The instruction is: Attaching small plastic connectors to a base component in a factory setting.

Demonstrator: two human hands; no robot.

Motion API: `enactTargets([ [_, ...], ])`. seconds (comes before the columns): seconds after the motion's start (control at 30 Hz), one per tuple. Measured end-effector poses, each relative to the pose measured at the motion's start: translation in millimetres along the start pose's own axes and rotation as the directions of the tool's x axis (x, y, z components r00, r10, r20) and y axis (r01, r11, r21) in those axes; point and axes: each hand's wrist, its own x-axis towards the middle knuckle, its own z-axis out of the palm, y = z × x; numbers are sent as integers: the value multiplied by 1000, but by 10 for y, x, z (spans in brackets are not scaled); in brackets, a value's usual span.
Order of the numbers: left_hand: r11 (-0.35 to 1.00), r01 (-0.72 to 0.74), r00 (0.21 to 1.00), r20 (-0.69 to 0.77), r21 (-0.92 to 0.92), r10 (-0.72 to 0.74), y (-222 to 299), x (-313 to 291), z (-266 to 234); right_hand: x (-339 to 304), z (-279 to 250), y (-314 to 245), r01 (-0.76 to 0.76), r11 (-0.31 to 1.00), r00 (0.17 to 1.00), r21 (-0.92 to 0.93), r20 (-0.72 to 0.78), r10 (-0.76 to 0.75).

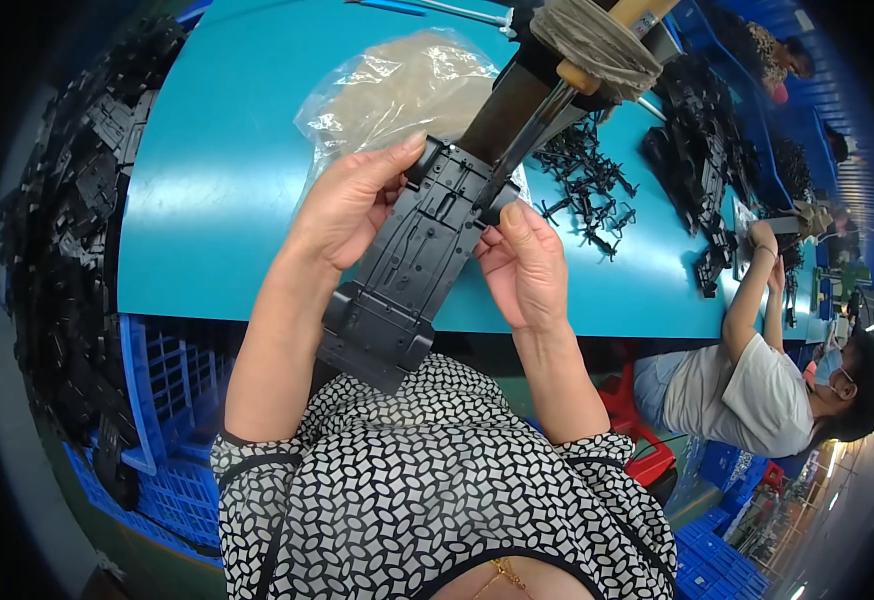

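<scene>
A long black moulded plastic chassis [412, 250], like the underbody of a toy car, is held tilted over the table's near edge. My left hand [352, 205] grips its far left corner, thumb on top and fingers beneath. At the far right corner my right hand [527, 262] holds it, with the thumb pressed against the side. The chassis's far end meets the lower end of a dark flat tool [502, 115] with metal rods. Around that tool's upper part is a grey-brown cloth wrap [597, 45]. Whether tool and chassis touch, I cannot tell.
A clear plastic bag [397, 90] lies on the turquoise table [197, 210]. Small black branching parts [592, 185] are piled to the right. Black mouldings [87, 190] heap up at the left above a blue crate [172, 390]. A co-worker [757, 390] handles parts at the right.
</scene>
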Motion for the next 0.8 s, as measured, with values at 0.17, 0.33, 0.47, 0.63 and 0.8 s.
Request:
enactTargets([
  [0.17, 1000, 12, 1000, 10, -10, -12, 14, 11, -2, 22, 51, 1, -2, 999, 998, -42, -55, -1],
  [0.33, 1000, 14, 1000, 3, -13, -14, 14, 16, 0, 32, 32, 11, 4, 999, 999, -42, -54, -6],
  [0.47, 1000, 20, 1000, 19, -10, -19, 13, 26, -18, 27, 61, -3, 5, 999, 999, -54, -45, -7],
  [0.63, 1000, 9, 1000, 11, -11, -9, 25, 7, 5, 26, 42, 0, 9, 998, 1000, -61, -27, -11],
  [0.8, 1000, 21, 1000, 12, -1, -21, 40, 6, 16, 30, 30, -3, 9, 998, 1000, -69, -29, -11],
])
